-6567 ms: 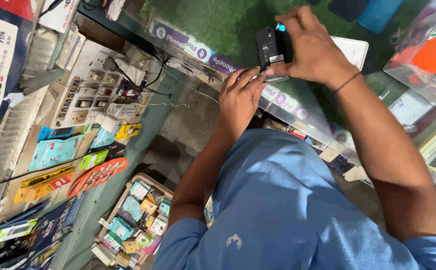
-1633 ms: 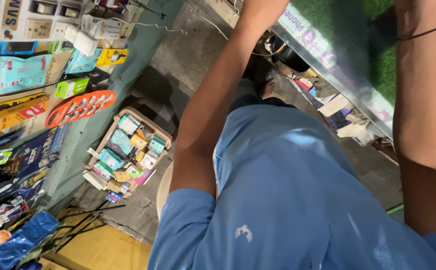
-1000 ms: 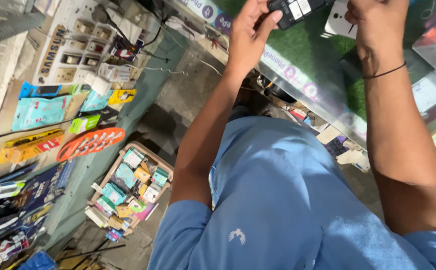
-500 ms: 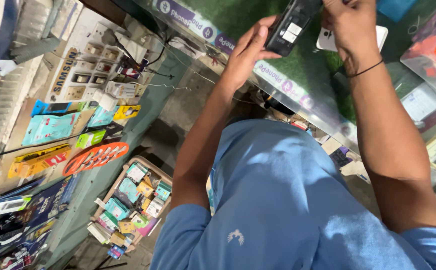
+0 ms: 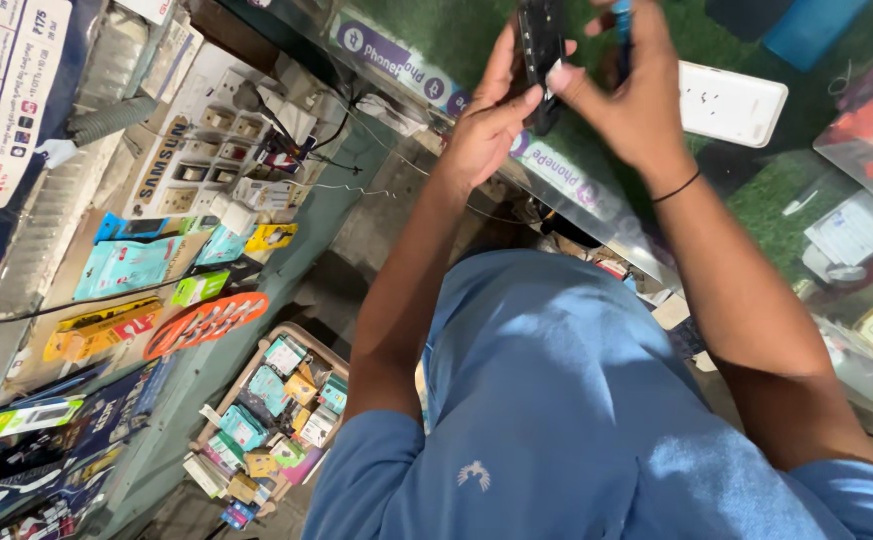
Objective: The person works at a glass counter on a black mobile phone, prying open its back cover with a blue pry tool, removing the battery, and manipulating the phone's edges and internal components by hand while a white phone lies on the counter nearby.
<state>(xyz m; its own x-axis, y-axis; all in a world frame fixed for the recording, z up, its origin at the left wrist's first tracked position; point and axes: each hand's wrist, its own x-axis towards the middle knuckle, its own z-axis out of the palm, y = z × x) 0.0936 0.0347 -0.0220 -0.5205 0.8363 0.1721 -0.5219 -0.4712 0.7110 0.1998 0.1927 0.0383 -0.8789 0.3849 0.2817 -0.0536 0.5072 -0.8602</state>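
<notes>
Item: small black device, slim, oblong, dark casing w/ ridged edge; held upright over green mat on glass counter. Left hand clasps its lower end, thumb on the side. Right hand pinches upper part, also grips a blue tool; white box just beside.

- Single head-worn camera; no second view shares the scene.
- Faces steeply down the wearer's chest onto the green-topped glass counter.
- Close range: the counter fills the upper frame, floor-level stock lower left of it.
</notes>
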